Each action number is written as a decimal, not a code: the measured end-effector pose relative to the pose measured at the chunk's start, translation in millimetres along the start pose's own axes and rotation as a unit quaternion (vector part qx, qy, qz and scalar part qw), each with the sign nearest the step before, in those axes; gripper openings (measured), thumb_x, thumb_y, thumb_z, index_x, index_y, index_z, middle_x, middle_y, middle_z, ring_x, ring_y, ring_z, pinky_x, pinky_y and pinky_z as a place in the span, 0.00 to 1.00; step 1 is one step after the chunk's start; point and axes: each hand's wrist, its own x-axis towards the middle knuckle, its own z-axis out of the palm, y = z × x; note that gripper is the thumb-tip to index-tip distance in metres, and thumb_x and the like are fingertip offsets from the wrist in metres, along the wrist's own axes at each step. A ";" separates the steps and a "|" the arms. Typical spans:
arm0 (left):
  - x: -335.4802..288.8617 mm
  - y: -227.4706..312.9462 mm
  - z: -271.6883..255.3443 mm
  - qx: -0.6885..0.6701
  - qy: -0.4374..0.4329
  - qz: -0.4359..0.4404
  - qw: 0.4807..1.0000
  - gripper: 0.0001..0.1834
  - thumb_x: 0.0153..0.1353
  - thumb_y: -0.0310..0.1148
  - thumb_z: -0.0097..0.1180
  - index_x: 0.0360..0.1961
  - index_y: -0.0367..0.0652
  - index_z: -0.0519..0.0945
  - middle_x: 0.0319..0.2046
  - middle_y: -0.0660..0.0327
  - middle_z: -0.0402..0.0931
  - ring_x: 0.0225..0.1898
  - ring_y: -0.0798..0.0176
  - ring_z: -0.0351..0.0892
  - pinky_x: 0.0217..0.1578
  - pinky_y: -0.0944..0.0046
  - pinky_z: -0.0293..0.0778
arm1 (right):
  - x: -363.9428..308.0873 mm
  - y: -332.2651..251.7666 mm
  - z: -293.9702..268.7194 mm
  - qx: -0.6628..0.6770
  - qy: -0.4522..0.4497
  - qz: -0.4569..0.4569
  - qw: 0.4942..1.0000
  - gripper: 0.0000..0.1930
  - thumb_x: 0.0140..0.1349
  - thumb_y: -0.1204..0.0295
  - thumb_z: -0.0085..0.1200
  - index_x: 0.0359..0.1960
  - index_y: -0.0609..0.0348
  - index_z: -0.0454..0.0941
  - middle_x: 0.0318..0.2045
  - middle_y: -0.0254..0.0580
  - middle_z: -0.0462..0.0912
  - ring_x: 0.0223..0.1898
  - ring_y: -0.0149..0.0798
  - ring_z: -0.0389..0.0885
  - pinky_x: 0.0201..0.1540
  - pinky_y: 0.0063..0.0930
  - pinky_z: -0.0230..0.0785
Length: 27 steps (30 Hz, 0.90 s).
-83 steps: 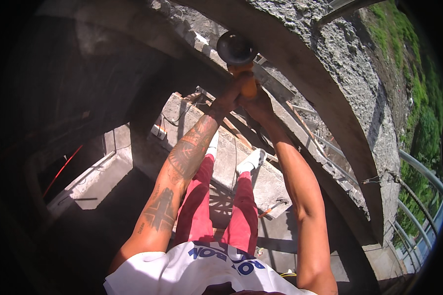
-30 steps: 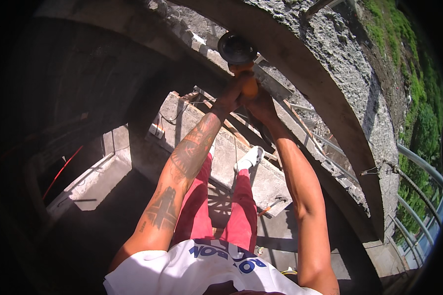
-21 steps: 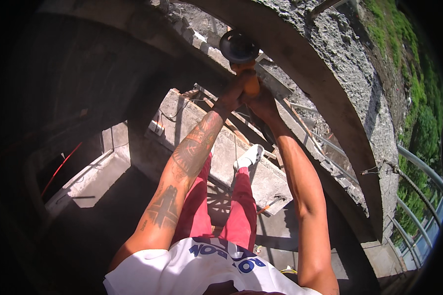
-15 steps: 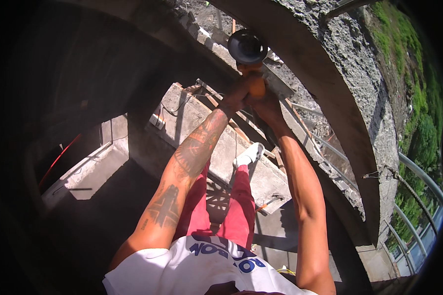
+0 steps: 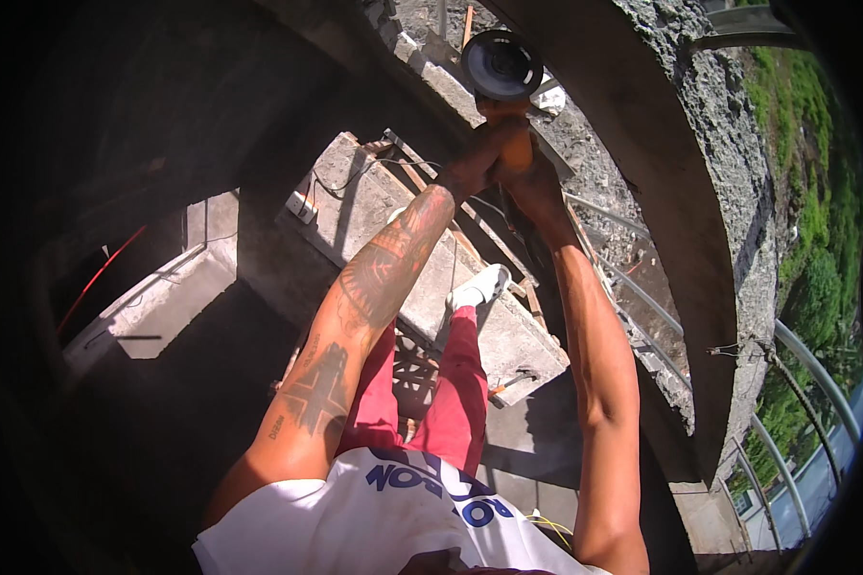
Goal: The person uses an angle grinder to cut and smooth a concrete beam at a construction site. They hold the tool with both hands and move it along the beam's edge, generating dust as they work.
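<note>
At the top middle, an angle grinder with an orange body (image 5: 516, 150) and a round dark disc (image 5: 501, 67) is held out at arm's length. My left hand (image 5: 474, 169) wraps round it from the left, and my right hand (image 5: 537, 192) grips it just behind, to the right. The two hands are close together and in shadow, so single fingers are hard to make out. Beside the disc, on its right, rises the curved concrete edge (image 5: 633, 125); whether the disc touches it I cannot tell.
My feet in white shoes (image 5: 481, 286) stand on a raised concrete slab (image 5: 422, 307) with timber pieces and a thin cable (image 5: 355, 182). Metal railings (image 5: 820, 379) and greenery (image 5: 815, 278) lie to the right. A lit concrete ledge (image 5: 173, 302) is at left, amid deep shadow.
The view has shifted a little, and the grinder with both hands appears slightly further right and higher against the concrete edge. Both hands keep their grip on it.
</note>
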 end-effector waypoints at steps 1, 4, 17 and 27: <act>1.7 1.5 0.0 -0.002 0.001 -0.003 1.000 0.17 0.66 0.40 0.62 0.49 0.42 0.75 0.41 0.59 0.79 0.43 0.64 0.83 0.46 0.61 0.81 | 1.9 -1.5 -0.4 -0.004 -0.003 0.003 1.000 0.37 0.50 0.52 0.66 0.60 0.56 0.72 0.50 0.50 0.84 0.52 0.48 0.84 0.53 0.39 0.75; 4.4 3.8 -2.9 0.010 0.007 -0.006 1.000 0.17 0.66 0.39 0.62 0.50 0.42 0.75 0.42 0.60 0.79 0.44 0.64 0.83 0.47 0.61 0.81 | 7.0 -2.7 -1.3 -0.016 -0.009 0.005 1.000 0.37 0.49 0.52 0.66 0.60 0.57 0.72 0.48 0.50 0.84 0.51 0.47 0.85 0.52 0.39 0.75; 15.7 6.4 -9.1 0.010 0.010 -0.001 1.000 0.20 0.67 0.43 0.60 0.52 0.39 0.75 0.43 0.55 0.81 0.44 0.61 0.84 0.48 0.61 0.82 | 11.8 -8.4 1.0 0.017 -0.018 0.012 1.000 0.36 0.47 0.56 0.66 0.58 0.59 0.72 0.50 0.49 0.83 0.51 0.46 0.84 0.53 0.38 0.73; 17.2 9.9 -10.5 0.013 -0.013 -0.001 1.000 0.18 0.66 0.41 0.61 0.49 0.41 0.75 0.39 0.58 0.80 0.42 0.63 0.84 0.44 0.61 0.82 | 16.1 -1.6 5.7 0.022 -0.001 0.001 1.000 0.37 0.47 0.55 0.66 0.59 0.59 0.72 0.50 0.50 0.83 0.51 0.48 0.84 0.53 0.38 0.74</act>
